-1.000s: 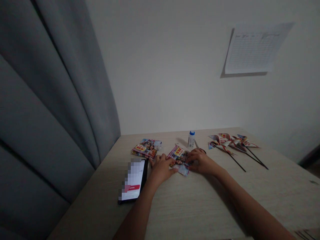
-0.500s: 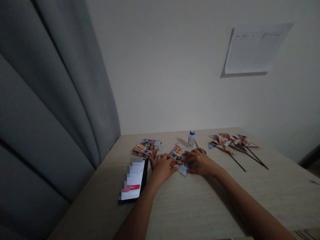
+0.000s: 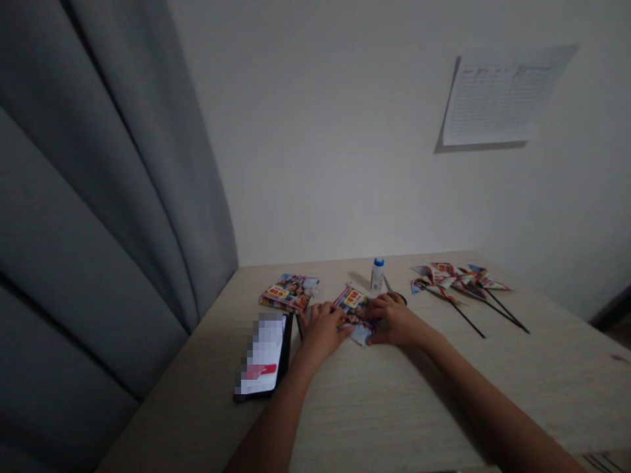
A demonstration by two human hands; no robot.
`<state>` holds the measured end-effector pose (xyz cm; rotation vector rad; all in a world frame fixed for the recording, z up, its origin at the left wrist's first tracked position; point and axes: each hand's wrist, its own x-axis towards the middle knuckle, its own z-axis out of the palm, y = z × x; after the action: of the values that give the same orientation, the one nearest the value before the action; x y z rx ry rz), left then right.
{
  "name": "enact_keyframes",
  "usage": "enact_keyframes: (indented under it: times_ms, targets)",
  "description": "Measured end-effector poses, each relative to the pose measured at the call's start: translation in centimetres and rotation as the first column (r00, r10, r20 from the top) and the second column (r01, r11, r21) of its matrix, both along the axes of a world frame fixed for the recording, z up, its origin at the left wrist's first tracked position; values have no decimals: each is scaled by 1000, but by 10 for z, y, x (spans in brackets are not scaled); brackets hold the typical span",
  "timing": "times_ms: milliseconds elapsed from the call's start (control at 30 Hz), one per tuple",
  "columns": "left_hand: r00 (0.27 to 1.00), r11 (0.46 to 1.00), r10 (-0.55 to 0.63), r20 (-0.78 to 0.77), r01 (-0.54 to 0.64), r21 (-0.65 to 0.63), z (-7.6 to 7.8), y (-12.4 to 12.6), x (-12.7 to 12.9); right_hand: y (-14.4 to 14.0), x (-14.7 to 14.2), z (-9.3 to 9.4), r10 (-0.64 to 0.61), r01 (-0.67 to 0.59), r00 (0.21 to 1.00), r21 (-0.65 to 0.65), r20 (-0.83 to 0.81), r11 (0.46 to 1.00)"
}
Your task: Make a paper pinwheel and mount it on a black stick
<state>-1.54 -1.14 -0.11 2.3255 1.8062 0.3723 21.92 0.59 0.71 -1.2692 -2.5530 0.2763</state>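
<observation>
A colourful printed paper square (image 3: 354,306) lies flat on the wooden table (image 3: 374,407). My left hand (image 3: 321,330) presses on its left side and my right hand (image 3: 397,320) presses on its right side, fingers bent over the sheet. Part of the paper is hidden under both hands. A thin dark stick (image 3: 298,323) lies just left of my left hand.
A phone (image 3: 264,355) with a lit screen lies to the left. A stack of printed sheets (image 3: 289,292) sits behind it. A small white glue bottle (image 3: 377,274) stands at the back. Several paper pinwheels on dark sticks (image 3: 456,282) lie at the right. Grey curtain (image 3: 98,197) hangs left.
Both hands have shifted slightly on the paper; my right hand has slid a little toward the near corner. The paper stays in place.
</observation>
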Motion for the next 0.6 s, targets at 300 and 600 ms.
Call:
enact_keyframes:
  times_ms: [300, 600]
  targets:
    - [1000, 1000, 8, -1, -8, 6, -3, 1, 1, -4, -3, 3, -12, 12, 1000, 2, 19, 1000]
    - [1000, 1000, -1, 21, 1, -12, -2, 2, -1, -5, -8, 3, -5, 4, 1000, 32, 24, 999]
